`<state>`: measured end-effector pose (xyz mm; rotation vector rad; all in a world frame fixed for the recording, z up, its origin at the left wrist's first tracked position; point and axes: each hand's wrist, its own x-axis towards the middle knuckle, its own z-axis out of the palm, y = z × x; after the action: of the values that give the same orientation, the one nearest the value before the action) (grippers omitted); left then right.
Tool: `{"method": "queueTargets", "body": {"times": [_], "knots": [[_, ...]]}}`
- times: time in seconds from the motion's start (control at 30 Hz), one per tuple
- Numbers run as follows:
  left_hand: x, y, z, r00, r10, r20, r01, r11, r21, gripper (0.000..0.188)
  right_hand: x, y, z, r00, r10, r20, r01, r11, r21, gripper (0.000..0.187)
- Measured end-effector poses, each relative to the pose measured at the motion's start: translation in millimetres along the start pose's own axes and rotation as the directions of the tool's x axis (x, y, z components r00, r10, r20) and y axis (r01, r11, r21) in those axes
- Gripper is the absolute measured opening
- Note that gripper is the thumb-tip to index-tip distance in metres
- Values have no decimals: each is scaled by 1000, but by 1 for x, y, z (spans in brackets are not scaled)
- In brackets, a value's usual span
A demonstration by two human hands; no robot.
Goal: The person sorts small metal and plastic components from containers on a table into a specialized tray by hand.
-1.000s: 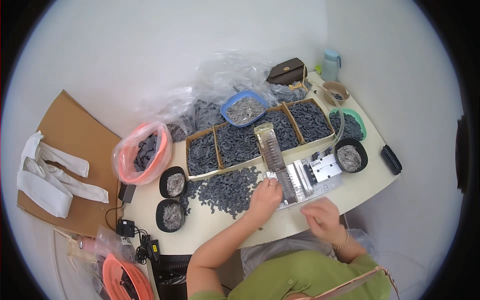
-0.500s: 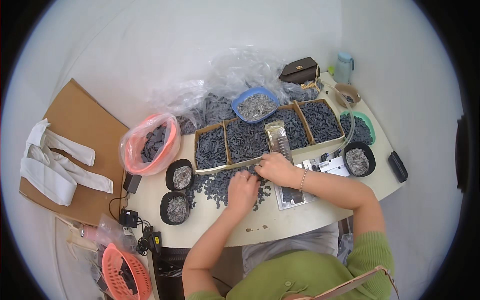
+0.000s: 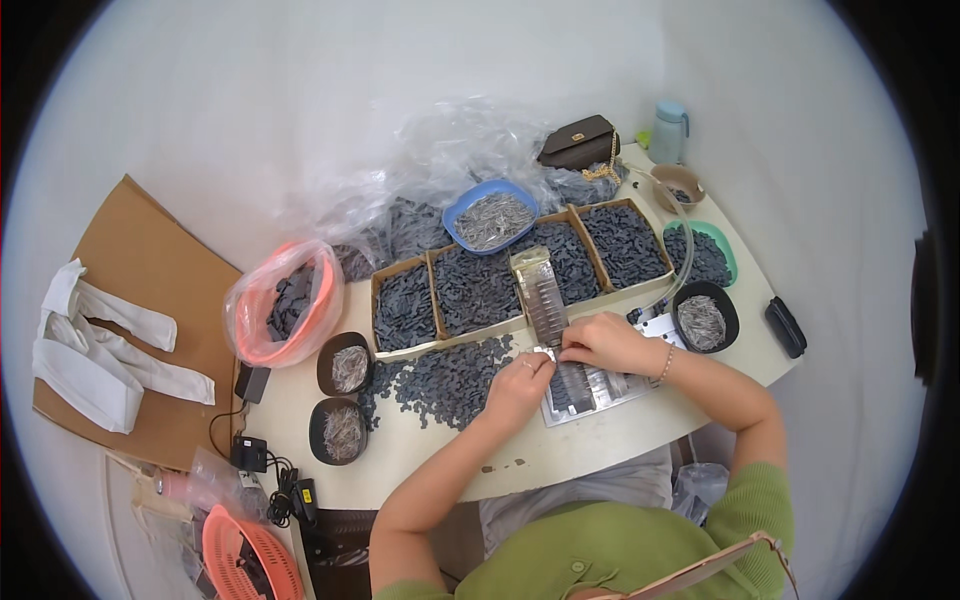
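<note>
My left hand [image 3: 518, 390] and my right hand [image 3: 606, 342] meet over a flat metal fixture [image 3: 562, 418] at the table's front. The fingers of both are pinched close together at its left part. Whatever they hold is too small or hidden to make out. A clear ribbed plastic strip [image 3: 545, 298] slants from the boxes down to my fingertips. Left of my left hand spreads a loose pile of small dark grey pieces [image 3: 445, 380]. Behind it stand divided cardboard boxes [image 3: 478, 290] full of similar pieces. A white block [image 3: 660, 327] lies beside my right wrist.
Black bowls of thin metal pins stand at left [image 3: 340, 432] and right [image 3: 706, 317]. A blue tray [image 3: 450, 222] of pins rests on the boxes. Around them are a green bowl [image 3: 730, 262], a bagged pink basket [image 3: 283, 345], a clear tube [image 3: 688, 240] and a black case [image 3: 786, 327].
Both hands have moved right and nearer to me, from the loose pile to the metal fixture. The whole view has shifted slightly.
</note>
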<state>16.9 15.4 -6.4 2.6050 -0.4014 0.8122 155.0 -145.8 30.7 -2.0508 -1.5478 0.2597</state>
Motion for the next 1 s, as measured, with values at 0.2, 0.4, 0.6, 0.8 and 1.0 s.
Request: {"method": "queueTargets", "body": {"times": [0.2,0.4,0.6,0.8,1.0], "knots": [[-11,16,-11,982,93,167,-124,975,187,36,1,3,21,970,-137,-202,115,986,-120,17],[-10,11,-21,977,19,212,-33,998,62,41,0,-5,33,954,-228,-194,169,945,-281,7],[-5,4,-19,987,35,156,-37,999,15,35,-4,-7,33,952,-201,-233,146,961,-233,7],[8,8,4,991,-82,108,76,995,64,22,-3,-3,25,954,-122,-274,102,991,-87,7],[2,9,2,986,74,153,-102,977,188,23,-6,-1,27,946,-163,-282,138,985,-107,7]]}}
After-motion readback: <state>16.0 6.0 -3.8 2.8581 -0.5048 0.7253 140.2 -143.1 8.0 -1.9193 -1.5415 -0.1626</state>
